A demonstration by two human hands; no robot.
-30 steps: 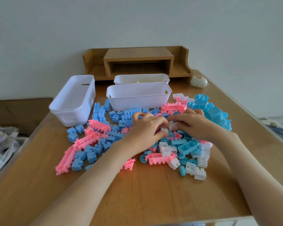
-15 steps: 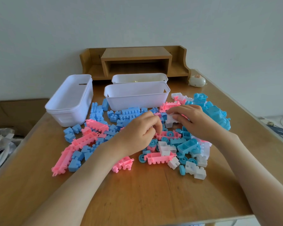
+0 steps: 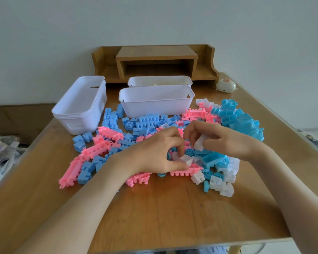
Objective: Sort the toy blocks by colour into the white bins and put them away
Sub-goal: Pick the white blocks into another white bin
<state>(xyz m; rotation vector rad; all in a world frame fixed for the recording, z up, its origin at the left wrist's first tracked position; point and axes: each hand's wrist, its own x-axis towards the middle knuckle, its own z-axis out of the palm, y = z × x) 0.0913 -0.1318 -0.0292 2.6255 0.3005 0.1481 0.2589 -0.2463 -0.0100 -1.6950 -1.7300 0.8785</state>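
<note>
The sorting is only just getting going. Nearly all the blocks (image 3: 145, 123) are lying loose on the surface (image 3: 173, 208): blue ones bunching in front of the bins, long pink pieces (image 3: 92, 153) trailing off to the left, and white ones (image 3: 222, 186) gathering on the right, near a big blue moulded piece (image 3: 246, 125).

No block is showing in the front bin (image 3: 154, 107), though its floor is hidden. The rear bin (image 3: 160, 79) is showing something pale yellow that is too small to make out. The left bin (image 3: 77, 114) is sitting nested in another bin.

The right hand (image 3: 222, 142) is holding a white block (image 3: 199, 143) just above the middle of the pile, fingers curling round it. The block is standing roughly on end, its long axis tilting from upper right down to lower left. The left hand (image 3: 158, 153) is pinching a second white block (image 3: 184, 159) down in the pile, lying roughly flat.

Judging by this, white is being collected first, and pink and blue are waiting. The front and rear bins are lying crosswise, while the left bin is pointing away from the person.
</note>
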